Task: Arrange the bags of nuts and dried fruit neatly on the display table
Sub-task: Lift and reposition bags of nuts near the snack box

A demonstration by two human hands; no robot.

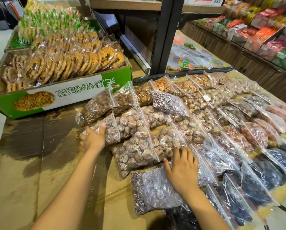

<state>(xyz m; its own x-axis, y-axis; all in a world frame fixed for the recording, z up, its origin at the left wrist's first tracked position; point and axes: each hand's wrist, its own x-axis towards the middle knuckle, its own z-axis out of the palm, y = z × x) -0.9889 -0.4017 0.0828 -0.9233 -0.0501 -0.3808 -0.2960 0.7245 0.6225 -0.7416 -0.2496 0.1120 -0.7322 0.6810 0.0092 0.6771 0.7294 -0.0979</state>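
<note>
Clear zip bags of nuts and dried fruit lie in overlapping rows on the cardboard-covered display table (31,171). My left hand (93,138) grips the left end of a bag of wrinkled brown nuts (109,130) at the pile's left edge. My right hand (182,170) lies flat, fingers spread, where a large bag of brown nuts (137,151) meets a bag of purplish dried fruit (152,190). Another purple bag (168,103) rests on top of the rows farther back. Dark dried-fruit bags (255,180) fill the right side.
A green and white carton (72,95) of wrapped round cakes stands at the back left. A black shelf post (165,35) rises behind the bags. Bags of colourful sweets (188,58) lie beyond it. Shelves of packaged snacks (263,30) run along the right.
</note>
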